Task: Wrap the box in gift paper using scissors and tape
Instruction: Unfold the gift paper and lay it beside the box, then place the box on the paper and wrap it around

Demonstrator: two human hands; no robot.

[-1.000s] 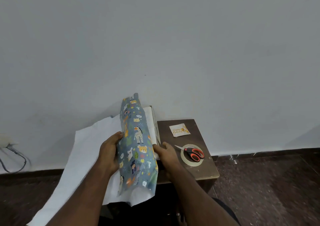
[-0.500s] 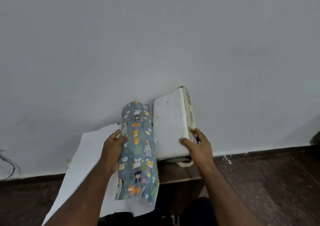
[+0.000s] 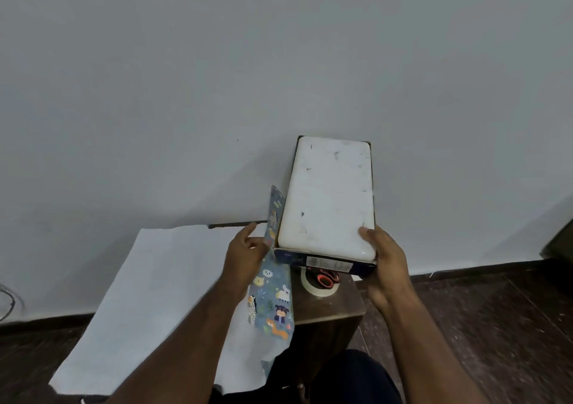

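Note:
A white-topped box (image 3: 328, 195) with dark blue sides is lifted above the small wooden table (image 3: 335, 307). My right hand (image 3: 383, 257) grips its near right corner. My left hand (image 3: 245, 253) holds the folded edge of the gift paper (image 3: 274, 298), blue-grey with cartoon animals, right beside the box's left side. The paper's white underside (image 3: 148, 282) spreads out to the left. Orange-handled scissors (image 3: 325, 278) lie on a tape roll (image 3: 317, 285) on the table, partly hidden under the box.
A plain white wall stands just behind the table. Dark tiled floor (image 3: 496, 326) lies to the right. A cable (image 3: 9, 301) hangs at the far left. My knee in dark cloth (image 3: 347, 379) is below the table.
My right hand has lifted the box up and to the right, turning its white top toward me. The gift paper fold has dropped lower and narrower beside the box.

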